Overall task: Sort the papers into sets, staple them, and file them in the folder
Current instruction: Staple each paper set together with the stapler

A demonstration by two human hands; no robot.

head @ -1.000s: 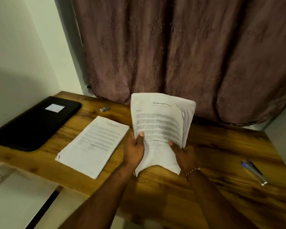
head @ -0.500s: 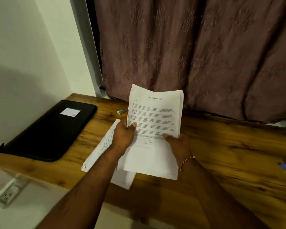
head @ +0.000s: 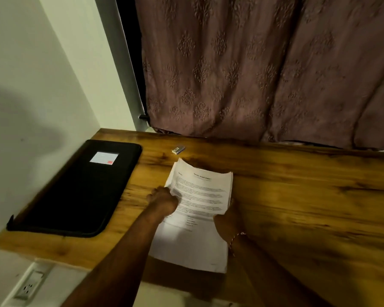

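Both hands hold the papers (head: 203, 193). The left hand (head: 164, 200) grips the left edge of the stack with its fingers curled round it. The right hand (head: 227, 219) grips the right edge lower down, and most of its fingers are hidden under the sheets. A thin bracelet (head: 236, 238) sits on the right wrist.

The papers are low over the table (head: 308, 196), near its front edge and a bit left of the middle. The top of the stack bends up, and the top sheet has lines of print on it. More white paper (head: 186, 249) shows below the hands and reaches to the front edge of the table. I cannot tell if it is part of the same stack or another pile lying flat.

The black folder (head: 75, 191) lies shut on the left end of the table, next to the wall (head: 31, 85), well apart from the papers. It has a small white label (head: 104, 157) on top. A little silver box (head: 178, 149) lies on the table just behind the papers. A brown curtain (head: 253, 74) hangs behind the table. A wall socket (head: 29, 286) shows below the table at the left.
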